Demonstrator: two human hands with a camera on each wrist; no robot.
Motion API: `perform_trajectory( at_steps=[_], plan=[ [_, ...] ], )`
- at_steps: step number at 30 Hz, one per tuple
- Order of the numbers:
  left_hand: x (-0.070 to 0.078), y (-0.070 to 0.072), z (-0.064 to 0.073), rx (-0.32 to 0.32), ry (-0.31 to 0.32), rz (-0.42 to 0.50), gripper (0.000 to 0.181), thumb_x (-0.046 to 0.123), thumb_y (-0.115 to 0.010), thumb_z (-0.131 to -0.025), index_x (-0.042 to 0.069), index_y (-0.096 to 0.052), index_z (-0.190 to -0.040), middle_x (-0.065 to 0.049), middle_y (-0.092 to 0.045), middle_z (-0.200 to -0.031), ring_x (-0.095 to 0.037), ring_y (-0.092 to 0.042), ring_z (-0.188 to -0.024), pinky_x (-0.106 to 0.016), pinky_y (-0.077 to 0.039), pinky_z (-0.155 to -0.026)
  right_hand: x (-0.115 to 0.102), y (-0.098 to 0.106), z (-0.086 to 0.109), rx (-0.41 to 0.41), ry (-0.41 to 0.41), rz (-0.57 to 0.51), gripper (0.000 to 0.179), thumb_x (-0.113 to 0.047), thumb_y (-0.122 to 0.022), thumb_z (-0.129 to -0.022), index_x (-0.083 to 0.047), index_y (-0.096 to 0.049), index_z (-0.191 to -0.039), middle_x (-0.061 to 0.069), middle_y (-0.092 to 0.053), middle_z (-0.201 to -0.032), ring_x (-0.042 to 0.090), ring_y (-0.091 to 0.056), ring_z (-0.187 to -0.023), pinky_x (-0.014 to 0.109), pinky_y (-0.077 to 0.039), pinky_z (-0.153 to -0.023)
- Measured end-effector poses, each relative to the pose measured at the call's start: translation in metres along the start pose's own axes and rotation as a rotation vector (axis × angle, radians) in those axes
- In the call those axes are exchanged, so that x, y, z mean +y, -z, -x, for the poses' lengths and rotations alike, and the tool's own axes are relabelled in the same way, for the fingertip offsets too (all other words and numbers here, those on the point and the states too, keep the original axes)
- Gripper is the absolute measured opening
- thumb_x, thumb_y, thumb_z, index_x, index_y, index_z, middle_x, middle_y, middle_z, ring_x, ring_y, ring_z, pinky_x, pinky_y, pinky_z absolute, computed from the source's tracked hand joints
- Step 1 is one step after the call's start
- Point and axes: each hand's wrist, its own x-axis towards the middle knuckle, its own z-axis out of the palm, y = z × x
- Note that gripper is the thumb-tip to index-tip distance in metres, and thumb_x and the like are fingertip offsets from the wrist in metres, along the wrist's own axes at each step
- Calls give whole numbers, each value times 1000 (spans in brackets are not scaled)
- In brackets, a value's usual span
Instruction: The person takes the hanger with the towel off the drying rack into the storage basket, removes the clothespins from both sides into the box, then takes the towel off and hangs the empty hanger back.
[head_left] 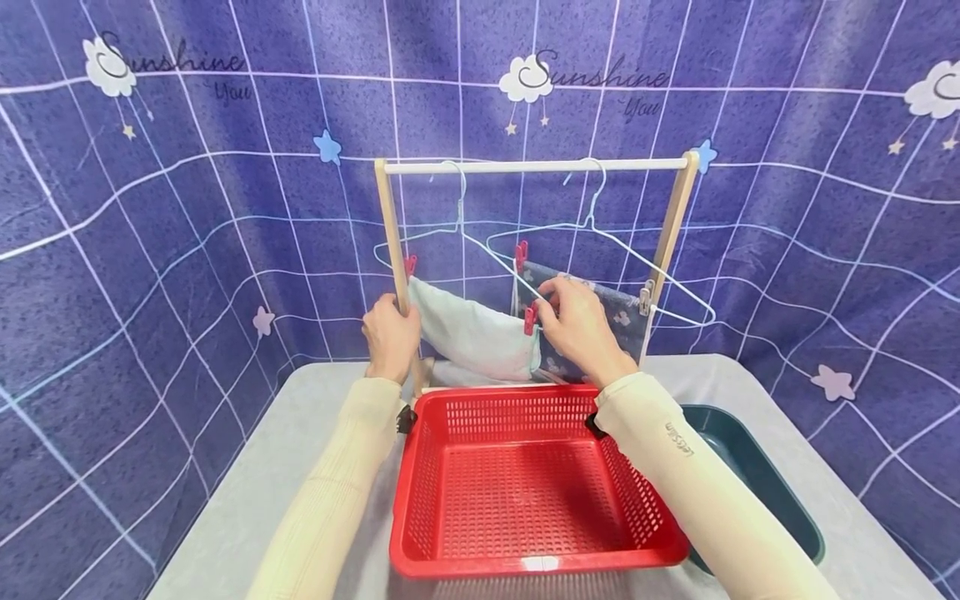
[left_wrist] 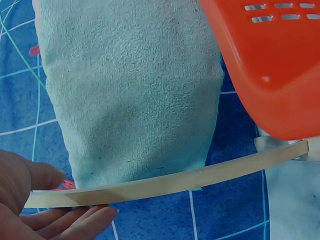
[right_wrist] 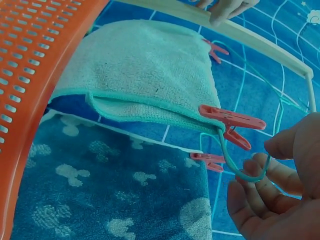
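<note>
My left hand (head_left: 392,337) grips the left wooden post (left_wrist: 150,186) of a small drying rack, thumb on one side and fingers on the other. With my right hand (head_left: 581,325) I hold the lower right corner of a pale green wire hanger (right_wrist: 243,175) between thumb and fingers. A pale mint towel (head_left: 472,329) hangs sagging from this hanger, held by a red clothespin (head_left: 530,320) near my right fingers and another red clothespin (head_left: 411,265) by the post. Behind my right hand, a dark blue patterned towel (head_left: 622,312) hangs partly hidden.
The rack's white rod (head_left: 525,167) bears both hangers. A second wire hanger (head_left: 637,257) carries the blue towel with a red and a grey clothespin (head_left: 645,298). A red perforated basket (head_left: 540,564) stands in front, and a dark green tub (head_left: 813,533) lies right, partly under my sleeve.
</note>
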Motion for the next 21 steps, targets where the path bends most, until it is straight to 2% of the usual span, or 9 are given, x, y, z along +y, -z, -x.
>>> perform_trajectory(
  at_steps=[2, 6, 12, 21],
  plan=[
    [-1, -1, -1, 23, -12, -1, 23, 17, -71, -93, -1, -73, -108, -23, -74, -97, -49, -69, -93, -57, -55, -87, 0, -2, 0, 7, -1, -7, 20, -16, -63, -99, -2, -69, -112, 8, -64, -81, 26, -59, -76, 43, -47, -72],
    [-4, -2, -3, 55, -25, -4, 15, 15, -72, -92, 1, -75, -99, -20, -75, -91, -48, -70, -89, -57, -54, -84, 0, -4, 0, 25, -2, -18, 16, -14, -63, -100, -2, -69, -109, 9, -65, -82, 27, -59, -77, 43, -47, -72],
    [-8, -4, -4, 65, -9, -6, 14, 14, -70, -93, 3, -77, -96, -18, -76, -89, -46, -71, -85, -55, -56, -81, 1, -9, 0, 62, -21, -59, 13, -14, -63, -100, -4, -68, -106, 9, -67, -85, 26, -61, -78, 42, -48, -71],
    [-7, -9, -5, 62, -20, 8, 17, 13, -65, -92, 2, -77, -95, -15, -76, -82, -40, -72, -75, -50, -58, -71, 2, -12, -1, 115, -76, -130, 10, -11, -60, -101, -4, -67, -102, 10, -69, -85, 28, -63, -82, 44, -49, -79]
  ],
)
